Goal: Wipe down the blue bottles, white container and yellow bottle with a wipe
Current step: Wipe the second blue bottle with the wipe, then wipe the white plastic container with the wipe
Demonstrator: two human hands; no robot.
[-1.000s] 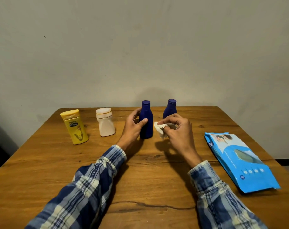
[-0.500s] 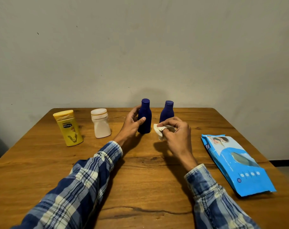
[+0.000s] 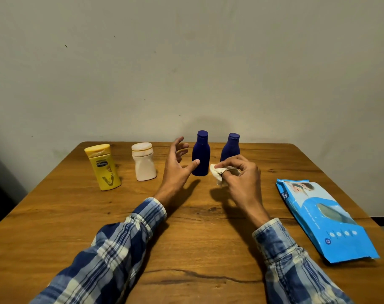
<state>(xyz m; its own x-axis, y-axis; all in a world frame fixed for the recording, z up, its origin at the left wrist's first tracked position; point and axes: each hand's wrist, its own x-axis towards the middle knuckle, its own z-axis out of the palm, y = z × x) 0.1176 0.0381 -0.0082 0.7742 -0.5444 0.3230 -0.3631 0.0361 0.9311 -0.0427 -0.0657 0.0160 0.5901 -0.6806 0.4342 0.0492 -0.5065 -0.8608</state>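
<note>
The right hand (image 3: 241, 178) pinches a crumpled wipe (image 3: 217, 174) between thumb and fingers, just right of the nearer blue bottle (image 3: 200, 156). The left hand (image 3: 177, 165) is spread wide, gripping nothing, its thumb tip just in front of that bottle. The second blue bottle (image 3: 230, 148) stands behind the wipe hand; the white container (image 3: 143, 162) and yellow bottle (image 3: 103, 167) stand left of the spread hand, untouched. All four stand upright on the table (image 3: 55, 216); none shows whether it has been wiped, so progress cannot be judged
</note>
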